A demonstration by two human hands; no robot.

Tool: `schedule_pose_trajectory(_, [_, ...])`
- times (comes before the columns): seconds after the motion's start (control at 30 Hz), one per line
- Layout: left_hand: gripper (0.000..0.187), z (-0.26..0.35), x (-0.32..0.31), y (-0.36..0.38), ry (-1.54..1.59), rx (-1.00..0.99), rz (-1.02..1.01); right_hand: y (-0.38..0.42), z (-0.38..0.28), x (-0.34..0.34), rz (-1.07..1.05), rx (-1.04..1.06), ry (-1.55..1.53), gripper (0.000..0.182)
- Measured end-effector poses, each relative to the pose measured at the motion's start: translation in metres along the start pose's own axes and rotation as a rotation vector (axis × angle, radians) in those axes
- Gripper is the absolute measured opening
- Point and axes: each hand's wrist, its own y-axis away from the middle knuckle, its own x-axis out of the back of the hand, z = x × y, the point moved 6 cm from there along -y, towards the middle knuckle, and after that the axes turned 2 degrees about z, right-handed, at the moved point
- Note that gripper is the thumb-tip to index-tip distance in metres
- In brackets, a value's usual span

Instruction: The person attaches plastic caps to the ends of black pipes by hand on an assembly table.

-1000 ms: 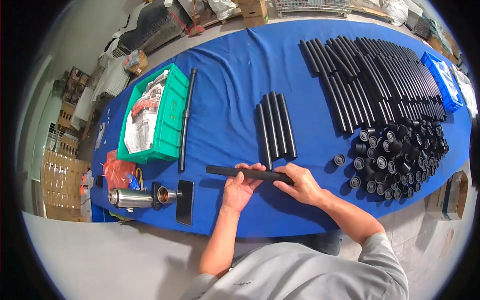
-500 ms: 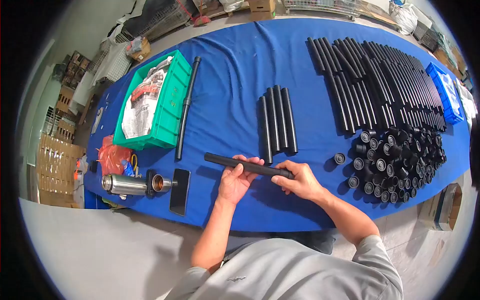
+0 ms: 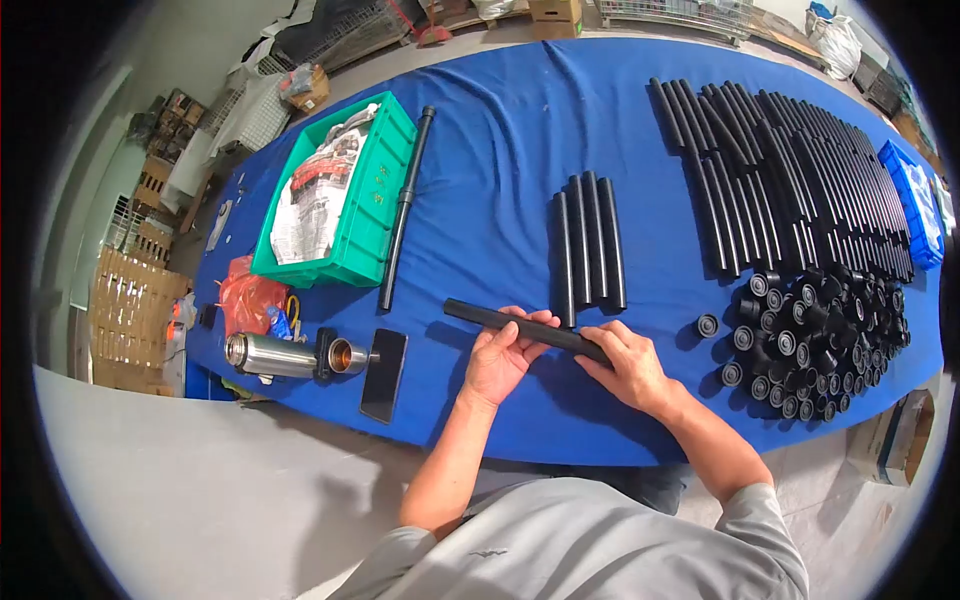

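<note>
A black tube (image 3: 470, 312) lies across both hands above the blue cloth near the table's front edge. My left hand (image 3: 500, 362) supports it from below around its middle, thumb on top. My right hand (image 3: 630, 368) is wrapped over its right end and hides that end. Just beyond the hands, several black tubes (image 3: 590, 240) lie side by side. To the right is a heap of black round caps (image 3: 800, 350), with one cap (image 3: 708, 325) apart from it. Rows of black tubes (image 3: 790, 180) cover the table's back right.
A green crate (image 3: 395, 190) with newspaper stands at the left beside a long jointed black tube (image 3: 405, 200). Nearer are a phone (image 3: 384, 376), a steel flask (image 3: 270, 356), its cup (image 3: 345, 356) and a red plastic bag (image 3: 250, 298). A blue tray (image 3: 915, 205) sits far right.
The view has shifted, so the table things appear further right. My right hand now lies more over the tube's right end, with its fingers closer together. My left hand still supports the tube.
</note>
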Motion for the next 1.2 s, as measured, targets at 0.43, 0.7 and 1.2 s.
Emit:
schedule_pose_trajectory(0.43, [0.024,0.000,-0.004,0.003,-0.002,-0.002,-0.008,0.001,0.003,0.001,-0.062,-0.139,-0.064,0.036])
schedule_pose_trajectory(0.7, [0.024,0.000,-0.003,0.003,-0.045,-0.022,-0.011,-0.004,0.007,0.002,-0.115,-0.285,-0.265,0.036])
schedule_pose_trajectory(1.2, [0.025,-0.001,-0.001,-0.002,0.012,0.009,-0.035,-0.006,0.005,0.006,0.114,0.040,-0.065,0.033])
